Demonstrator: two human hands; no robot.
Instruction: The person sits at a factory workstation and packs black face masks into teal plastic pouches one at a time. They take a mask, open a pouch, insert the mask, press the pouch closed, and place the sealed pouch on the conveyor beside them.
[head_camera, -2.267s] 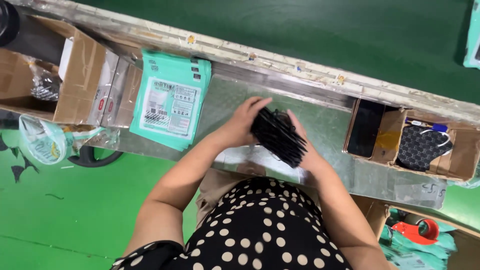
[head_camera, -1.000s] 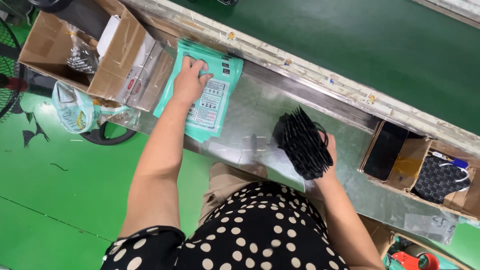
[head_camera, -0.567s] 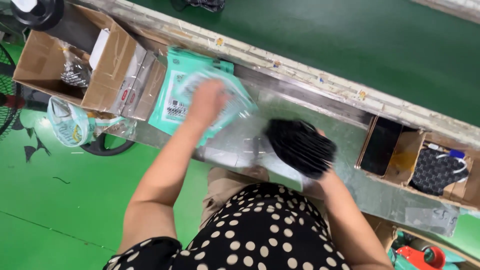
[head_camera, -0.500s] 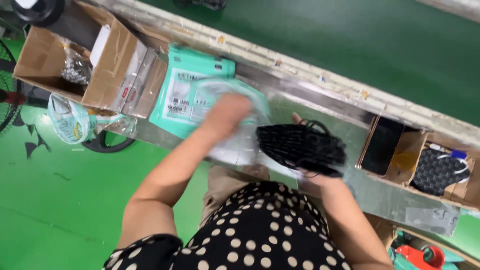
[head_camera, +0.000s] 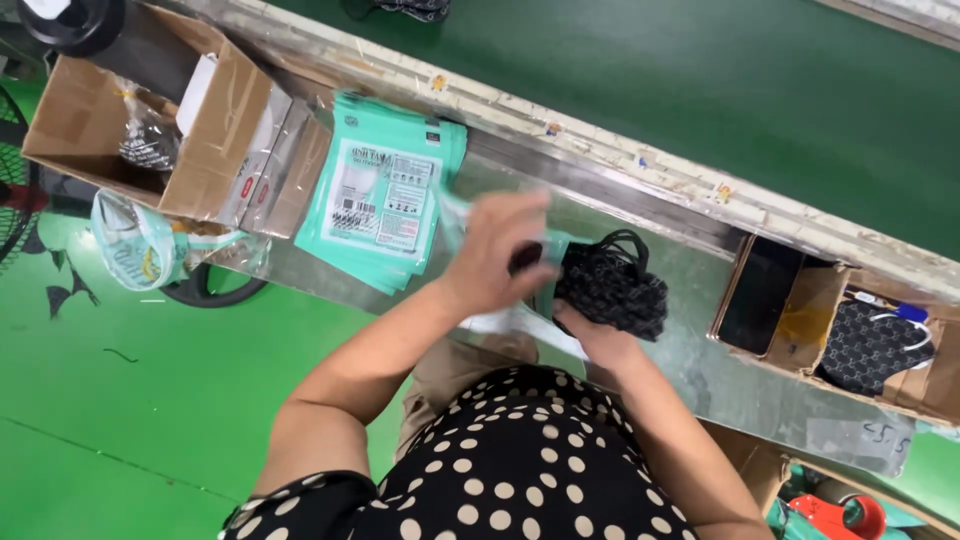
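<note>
Black masks (head_camera: 612, 290), a bundled stack at frame centre, sit gripped in the right hand (head_camera: 598, 345); the left hand (head_camera: 495, 255) pinches a teal pouch (head_camera: 548, 262) just left of them, touching, with the pouch stack (head_camera: 380, 195) farther upper left

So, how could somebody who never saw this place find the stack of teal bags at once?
Start at the steel bench running along the dark green belt. The teal bags lie flat on it, between the open cardboard box at one end and the left hand. Only they are mint coloured with a white printed panel on top; the masks nearby are black.
</note>
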